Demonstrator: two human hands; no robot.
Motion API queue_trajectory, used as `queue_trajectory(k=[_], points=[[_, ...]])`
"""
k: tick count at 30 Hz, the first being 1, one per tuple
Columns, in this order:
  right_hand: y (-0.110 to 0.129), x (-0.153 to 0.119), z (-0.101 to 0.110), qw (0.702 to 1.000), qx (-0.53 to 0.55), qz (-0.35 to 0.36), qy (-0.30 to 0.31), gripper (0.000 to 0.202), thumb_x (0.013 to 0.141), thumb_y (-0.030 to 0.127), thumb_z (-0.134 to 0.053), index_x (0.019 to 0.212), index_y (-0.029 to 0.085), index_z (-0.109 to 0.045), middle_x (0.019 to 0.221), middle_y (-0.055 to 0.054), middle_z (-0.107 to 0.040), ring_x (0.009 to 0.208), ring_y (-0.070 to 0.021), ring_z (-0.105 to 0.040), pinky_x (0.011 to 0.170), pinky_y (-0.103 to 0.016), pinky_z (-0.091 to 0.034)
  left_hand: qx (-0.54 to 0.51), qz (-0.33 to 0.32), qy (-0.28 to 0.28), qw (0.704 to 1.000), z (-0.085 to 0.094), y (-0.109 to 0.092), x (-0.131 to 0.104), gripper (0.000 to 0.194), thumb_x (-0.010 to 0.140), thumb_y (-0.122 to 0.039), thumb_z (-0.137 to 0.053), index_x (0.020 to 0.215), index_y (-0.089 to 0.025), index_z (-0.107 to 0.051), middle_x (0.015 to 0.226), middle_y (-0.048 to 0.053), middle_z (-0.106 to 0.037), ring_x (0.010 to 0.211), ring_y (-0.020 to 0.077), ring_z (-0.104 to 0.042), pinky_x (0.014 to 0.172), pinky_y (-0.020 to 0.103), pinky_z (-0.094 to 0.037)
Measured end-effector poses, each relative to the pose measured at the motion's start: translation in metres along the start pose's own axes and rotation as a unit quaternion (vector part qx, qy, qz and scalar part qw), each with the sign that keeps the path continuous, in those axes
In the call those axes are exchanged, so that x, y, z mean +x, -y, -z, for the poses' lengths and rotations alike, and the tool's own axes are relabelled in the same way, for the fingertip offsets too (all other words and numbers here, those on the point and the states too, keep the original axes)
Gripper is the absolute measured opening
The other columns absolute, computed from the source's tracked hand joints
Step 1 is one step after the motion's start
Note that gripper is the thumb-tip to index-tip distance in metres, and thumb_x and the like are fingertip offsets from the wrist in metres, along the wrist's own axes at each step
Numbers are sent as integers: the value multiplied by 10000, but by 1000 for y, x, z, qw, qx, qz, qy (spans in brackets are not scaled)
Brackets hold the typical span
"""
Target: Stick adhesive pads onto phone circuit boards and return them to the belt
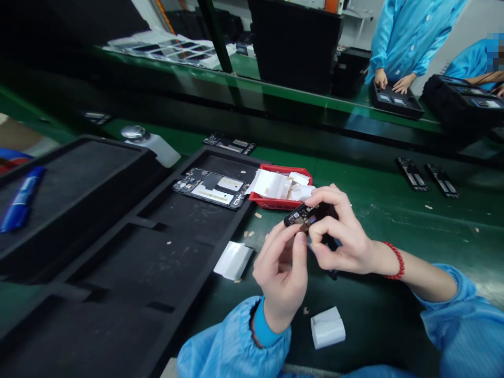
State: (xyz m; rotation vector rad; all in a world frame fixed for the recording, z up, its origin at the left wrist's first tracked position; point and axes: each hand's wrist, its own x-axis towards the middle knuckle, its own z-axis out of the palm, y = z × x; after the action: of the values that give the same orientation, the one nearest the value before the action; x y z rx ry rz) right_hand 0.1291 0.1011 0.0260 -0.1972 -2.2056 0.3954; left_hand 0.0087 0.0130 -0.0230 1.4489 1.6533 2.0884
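Note:
A dark phone chassis with a bare circuit board [300,214] is held up between my two hands, tilted. My left hand [281,268] pinches its near edge with thumb and fingertips, close to a small brownish piece on the board. Fingers curled, my right hand [342,236] grips the chassis from the right and covers much of it; its index finger and thumb come together over the face. Whether a tiny part sits in that pinch is hidden. Just behind the hands is a red bin [271,202] filled with white peeled film [271,184].
To the left lies a black foam tray [185,262] with another phone chassis [212,189] on it. A blue marker [22,199] rests on a black box. Film pieces [233,260] [328,328] lie on the green bench. Two chassis [411,173] [443,180] lie right; co-workers' hands [394,83] are beyond.

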Motion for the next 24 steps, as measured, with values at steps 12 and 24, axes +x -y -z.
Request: queue_trajectory(k=[12,24], points=[[-121,86,-18,931,35,-300,203,167,742,82,-764,607,136,-681,564,-7,-652,543,-135,-594,571,-270,-442,-80,95,96,988,-11,-4,-3,162,890,-114,-660,1006,-195,-740,934,37,-761,722,109,-733,597,125,-590],[-26,41,26,959,77,-273,-20,77,880,170,-714,804,176,-724,829,-34,-746,785,-159,-710,743,-300,-599,-107,174,5,979,-6,-15,8,304,805,-97,-735,1097,-170,-778,963,27,-821,737,137,-781,668,161,-642]])
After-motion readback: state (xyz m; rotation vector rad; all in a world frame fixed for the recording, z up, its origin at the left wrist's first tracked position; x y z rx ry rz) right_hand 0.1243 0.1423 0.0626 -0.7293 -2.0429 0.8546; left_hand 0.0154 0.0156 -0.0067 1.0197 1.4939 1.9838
